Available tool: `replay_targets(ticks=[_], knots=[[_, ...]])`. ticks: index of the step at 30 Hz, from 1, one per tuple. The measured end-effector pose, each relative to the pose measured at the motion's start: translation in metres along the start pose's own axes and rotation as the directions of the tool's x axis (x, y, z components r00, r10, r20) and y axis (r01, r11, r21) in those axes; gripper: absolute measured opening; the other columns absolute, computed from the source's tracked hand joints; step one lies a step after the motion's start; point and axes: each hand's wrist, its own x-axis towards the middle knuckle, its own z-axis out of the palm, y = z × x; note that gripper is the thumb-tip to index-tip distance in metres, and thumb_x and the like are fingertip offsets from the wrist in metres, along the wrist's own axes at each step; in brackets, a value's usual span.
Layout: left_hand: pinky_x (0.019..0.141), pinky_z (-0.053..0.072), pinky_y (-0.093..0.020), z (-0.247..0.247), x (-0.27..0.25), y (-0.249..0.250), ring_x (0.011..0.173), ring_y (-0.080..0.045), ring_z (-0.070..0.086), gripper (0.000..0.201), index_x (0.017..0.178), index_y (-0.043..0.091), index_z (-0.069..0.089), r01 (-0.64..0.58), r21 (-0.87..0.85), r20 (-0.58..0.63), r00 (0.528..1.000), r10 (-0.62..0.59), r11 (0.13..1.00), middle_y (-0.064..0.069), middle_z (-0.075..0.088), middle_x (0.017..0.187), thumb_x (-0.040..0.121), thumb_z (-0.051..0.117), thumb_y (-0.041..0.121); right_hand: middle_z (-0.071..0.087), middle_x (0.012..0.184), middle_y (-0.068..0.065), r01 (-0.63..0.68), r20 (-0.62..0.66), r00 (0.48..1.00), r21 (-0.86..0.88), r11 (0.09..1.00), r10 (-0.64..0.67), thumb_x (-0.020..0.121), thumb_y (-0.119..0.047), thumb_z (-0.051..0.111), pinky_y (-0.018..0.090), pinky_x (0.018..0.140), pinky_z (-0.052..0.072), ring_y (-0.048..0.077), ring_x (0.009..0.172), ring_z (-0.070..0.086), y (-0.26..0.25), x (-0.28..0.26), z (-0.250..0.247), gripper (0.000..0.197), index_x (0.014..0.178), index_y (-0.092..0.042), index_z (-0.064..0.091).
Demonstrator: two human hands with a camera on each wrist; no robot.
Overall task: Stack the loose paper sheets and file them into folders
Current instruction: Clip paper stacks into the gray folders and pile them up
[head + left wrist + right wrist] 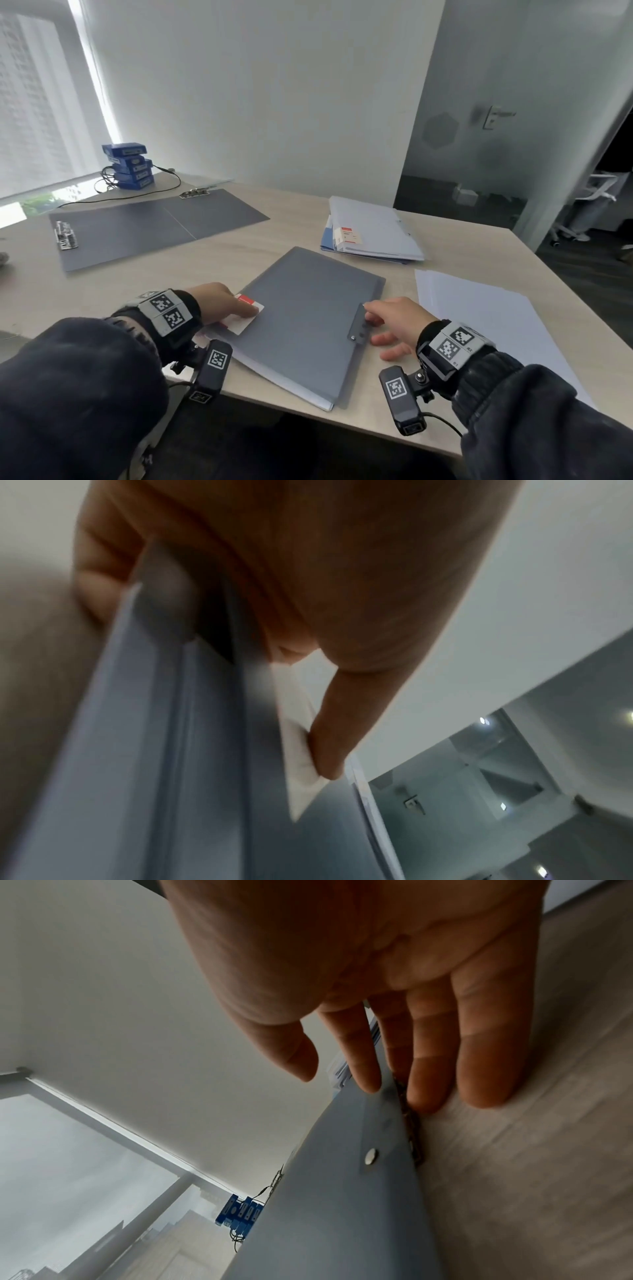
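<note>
A closed grey folder (pixel 308 318) lies slantwise near the table's front edge, with white sheets showing along its lower side. My left hand (pixel 236 308) holds its left edge: the thumb (pixel 329 750) presses on a red-and-white label (pixel 248 317), and fingers curl at the folder's edge (pixel 205 777). My right hand (pixel 375 325) lies with straight fingers at the right edge. Its index fingertip (pixel 368 1080) touches the clasp tab (pixel 358 329) with a snap button (pixel 371 1156), while the other fingers rest on the table. Loose white sheets (pixel 479 308) lie to the right.
A pile of pale folders (pixel 376 229) with a red-and-white label sits at the back right. An open grey clip folder (pixel 154 226) lies at the back left, with stacked blue boxes (pixel 128 164) and cables behind it. The table edge (pixel 342 425) runs close to my arms.
</note>
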Motion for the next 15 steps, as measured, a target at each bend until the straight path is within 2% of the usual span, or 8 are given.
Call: replay_targets(ticks=[1, 3, 4, 6, 7, 9, 12, 15], knots=[[0.079, 0.061, -0.04, -0.001, -0.002, -0.003, 0.072, -0.03, 0.076, 0.04, 0.104, 0.008, 0.067, 0.011, -0.103, 0.018, 1.0, -0.009, 0.995, -0.013, 0.077, 0.084, 0.083, 0.081, 0.039, 0.062, 0.112, 0.001, -0.005, 0.003, 1.0, -0.016, 1.0, 0.005, 0.095, -0.038, 0.058, 0.037, 0.064, 0.058, 0.024, 0.087, 0.067, 0.0, -0.001, 0.001, 0.028, 0.109, -0.014, 0.065], [0.069, 0.063, -0.041, 0.0, -0.008, -0.007, 0.069, -0.029, 0.075, 0.037, 0.111, 0.006, 0.061, -0.013, -0.28, 0.031, 0.999, 0.022, 0.96, -0.017, 0.075, 0.088, 0.084, 0.082, 0.022, 0.059, 0.108, 0.003, -0.019, -0.007, 1.0, -0.036, 0.999, 0.019, 0.095, -0.04, 0.058, 0.039, 0.066, 0.059, 0.023, 0.085, 0.067, -0.002, -0.001, 0.003, 0.03, 0.115, -0.018, 0.061], [0.07, 0.063, -0.043, 0.0, -0.009, -0.01, 0.073, -0.032, 0.075, 0.042, 0.112, 0.006, 0.061, -0.049, -0.329, 0.017, 0.998, 0.058, 0.943, -0.02, 0.074, 0.092, 0.08, 0.085, 0.019, 0.057, 0.107, 0.004, -0.025, -0.02, 1.0, -0.037, 0.999, 0.024, 0.095, -0.041, 0.057, 0.04, 0.067, 0.059, 0.024, 0.084, 0.068, -0.002, -0.001, 0.003, 0.034, 0.122, -0.021, 0.055], [0.082, 0.061, -0.056, 0.0, -0.012, -0.012, 0.087, -0.043, 0.073, 0.061, 0.112, 0.007, 0.062, -0.138, -0.392, -0.03, 0.99, 0.137, 0.91, -0.024, 0.073, 0.1, 0.062, 0.091, 0.024, 0.057, 0.106, 0.007, -0.024, -0.056, 0.998, -0.017, 1.0, 0.023, 0.093, -0.042, 0.058, 0.042, 0.069, 0.059, 0.026, 0.084, 0.069, -0.003, 0.002, 0.003, 0.05, 0.137, -0.031, 0.036], [0.084, 0.06, -0.059, -0.001, -0.012, -0.014, 0.09, -0.046, 0.072, 0.068, 0.112, 0.008, 0.062, -0.171, -0.431, -0.045, 0.985, 0.168, 0.886, -0.025, 0.073, 0.101, 0.054, 0.091, 0.028, 0.057, 0.105, 0.008, -0.021, -0.077, 0.997, -0.003, 1.0, 0.02, 0.093, -0.042, 0.058, 0.044, 0.07, 0.059, 0.028, 0.084, 0.069, -0.003, 0.003, 0.003, 0.058, 0.141, -0.036, 0.027], [0.079, 0.061, -0.052, -0.001, -0.012, -0.013, 0.084, -0.041, 0.072, 0.069, 0.111, 0.007, 0.061, -0.238, -0.506, -0.066, 0.969, 0.238, 0.829, -0.021, 0.072, 0.097, 0.051, 0.089, 0.027, 0.057, 0.106, 0.007, -0.013, -0.111, 0.994, 0.035, 0.999, 0.017, 0.092, -0.041, 0.058, 0.048, 0.076, 0.06, 0.028, 0.086, 0.069, -0.004, 0.004, 0.002, 0.062, 0.141, -0.044, 0.02], [0.064, 0.058, -0.037, 0.003, -0.012, -0.001, 0.072, -0.029, 0.07, 0.047, 0.103, 0.01, 0.059, -0.306, -0.607, -0.107, 0.946, 0.306, 0.733, -0.014, 0.071, 0.086, 0.063, 0.082, 0.019, 0.063, 0.11, 0.006, 0.007, -0.098, 0.995, 0.125, 0.992, 0.006, 0.092, -0.042, 0.059, 0.05, 0.083, 0.057, 0.028, 0.086, 0.071, -0.007, 0.007, -0.002, 0.056, 0.135, -0.05, 0.024], [0.057, 0.057, -0.033, 0.016, -0.002, 0.017, 0.067, -0.023, 0.07, 0.043, 0.106, 0.012, 0.057, -0.339, -0.706, -0.16, 0.932, 0.326, 0.622, -0.01, 0.069, 0.083, 0.071, 0.082, 0.007, 0.071, 0.102, 0.007, 0.032, -0.008, 0.999, 0.253, 0.967, -0.031, 0.096, -0.037, 0.06, 0.04, 0.076, 0.055, 0.026, 0.071, 0.07, -0.004, 0.013, -0.005, 0.04, 0.131, -0.027, 0.044]])
